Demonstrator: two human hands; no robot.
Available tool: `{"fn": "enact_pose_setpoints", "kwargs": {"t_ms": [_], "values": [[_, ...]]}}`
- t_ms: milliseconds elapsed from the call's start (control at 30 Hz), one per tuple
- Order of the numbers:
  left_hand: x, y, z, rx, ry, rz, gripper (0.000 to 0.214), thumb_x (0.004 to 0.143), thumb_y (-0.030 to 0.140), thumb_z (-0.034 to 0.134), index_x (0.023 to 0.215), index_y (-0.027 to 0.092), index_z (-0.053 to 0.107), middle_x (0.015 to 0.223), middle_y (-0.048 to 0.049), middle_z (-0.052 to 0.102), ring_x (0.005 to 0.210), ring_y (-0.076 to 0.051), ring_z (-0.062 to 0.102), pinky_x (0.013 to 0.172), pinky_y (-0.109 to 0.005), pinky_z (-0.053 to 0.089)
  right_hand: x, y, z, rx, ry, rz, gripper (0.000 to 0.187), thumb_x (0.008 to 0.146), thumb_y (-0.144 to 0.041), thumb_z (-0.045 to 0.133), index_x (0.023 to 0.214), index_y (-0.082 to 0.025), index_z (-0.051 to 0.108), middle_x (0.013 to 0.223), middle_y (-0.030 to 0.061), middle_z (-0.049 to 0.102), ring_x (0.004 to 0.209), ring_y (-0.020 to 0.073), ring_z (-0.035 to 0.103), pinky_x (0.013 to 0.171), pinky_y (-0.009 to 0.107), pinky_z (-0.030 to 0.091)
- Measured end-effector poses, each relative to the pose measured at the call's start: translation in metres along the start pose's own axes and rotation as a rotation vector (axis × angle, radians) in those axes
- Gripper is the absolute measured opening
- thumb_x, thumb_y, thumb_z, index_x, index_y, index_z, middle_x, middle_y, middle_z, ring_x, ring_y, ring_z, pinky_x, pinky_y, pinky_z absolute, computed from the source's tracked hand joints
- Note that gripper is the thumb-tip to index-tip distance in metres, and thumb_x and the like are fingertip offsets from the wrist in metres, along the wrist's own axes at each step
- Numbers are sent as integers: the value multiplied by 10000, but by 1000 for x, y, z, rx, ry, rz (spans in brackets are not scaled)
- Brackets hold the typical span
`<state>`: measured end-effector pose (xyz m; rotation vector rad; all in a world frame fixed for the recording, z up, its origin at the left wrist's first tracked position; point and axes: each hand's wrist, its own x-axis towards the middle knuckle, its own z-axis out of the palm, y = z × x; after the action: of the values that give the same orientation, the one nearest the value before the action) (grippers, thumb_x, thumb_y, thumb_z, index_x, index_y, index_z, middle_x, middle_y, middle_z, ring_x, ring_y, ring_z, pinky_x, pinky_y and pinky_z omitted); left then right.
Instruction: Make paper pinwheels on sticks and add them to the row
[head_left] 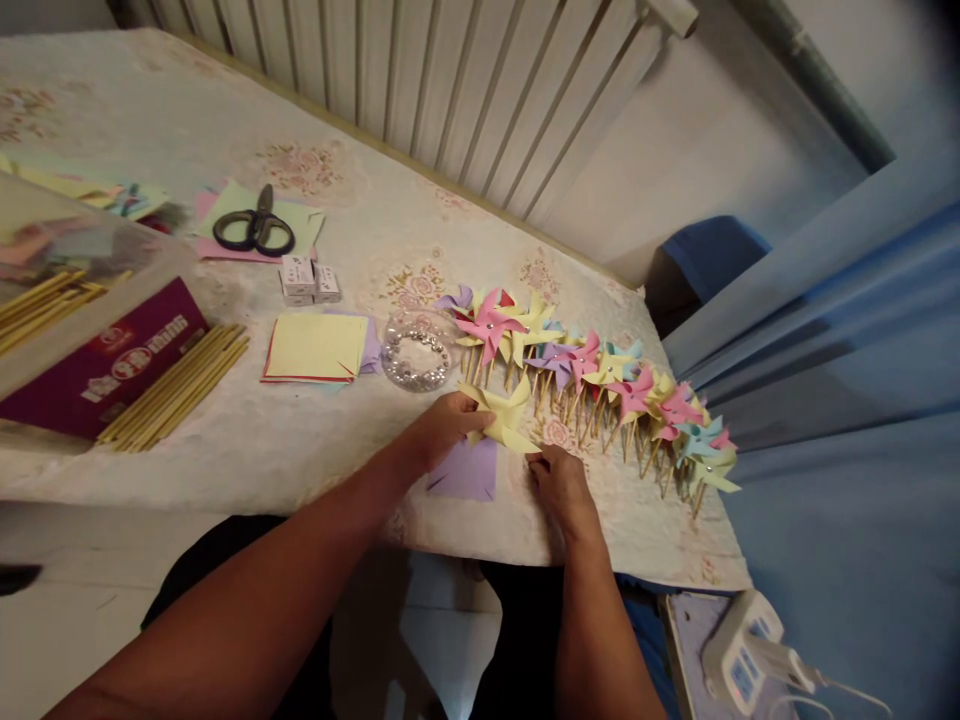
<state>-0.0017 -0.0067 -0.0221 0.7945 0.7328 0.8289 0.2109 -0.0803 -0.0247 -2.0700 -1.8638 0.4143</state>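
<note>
A pale yellow paper pinwheel (504, 415) is in my left hand (448, 428), with the thumb pressed near its middle. My right hand (561, 482) is closed, its fingertips pinched at the pinwheel's lower right blade tip. Under the pinwheel lies a purple paper square (466, 474) with slits cut at its corners. Just beyond my left hand stands a clear round dish (417, 352) of small shiny pieces. Finished-looking pinwheels on sticks (589, 362), in several colours, lie in a row to the right.
Left of the dish is a stack of coloured paper squares (315, 348). Behind it sit small white boxes (309, 280) and black-handled scissors (259, 232) on paper. Farther left, wooden sticks (176, 385) lie beside a clear bin with a purple label (112, 355). A radiator (420, 90) borders the table's back.
</note>
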Motion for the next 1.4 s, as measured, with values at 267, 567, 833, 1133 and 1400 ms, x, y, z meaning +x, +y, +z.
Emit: {"fn": "enact_pose_setpoints", "kwargs": {"t_ms": [267,567,833,1133,1400], "values": [[9,-10,-6,-20,55,-16,197,667,293,744,753,157,631,608,21,592,587,-122,575,538,-223,386,2,6,1,83,-3,-38,172,758,-157,489,652,-201,617,718,25,660,720,179,595,725,275,414],[8,-4,0,-139,25,-22,202,638,241,743,792,137,665,693,-7,664,620,-128,603,597,-242,438,2,-4,1,-63,-1,6,167,799,-146,523,671,-189,622,729,40,661,708,169,573,709,271,390],[12,-12,-6,-54,84,8,150,682,246,729,729,145,630,601,29,589,508,-79,481,502,-220,320,-1,-14,4,-304,4,-4,203,842,-116,496,740,-175,661,794,93,682,726,186,572,683,282,365],[11,-10,-1,-44,100,38,170,685,263,720,721,136,614,602,30,561,518,-72,460,507,-217,305,-4,-9,-5,-108,85,107,150,766,-134,534,669,-192,632,675,47,666,636,176,563,644,281,384],[2,-2,10,67,134,78,162,660,278,690,688,141,607,611,40,579,545,-81,472,532,-216,328,-2,-62,-36,299,364,-130,91,782,-228,606,698,-201,628,659,-16,601,619,140,540,629,261,427]]}}
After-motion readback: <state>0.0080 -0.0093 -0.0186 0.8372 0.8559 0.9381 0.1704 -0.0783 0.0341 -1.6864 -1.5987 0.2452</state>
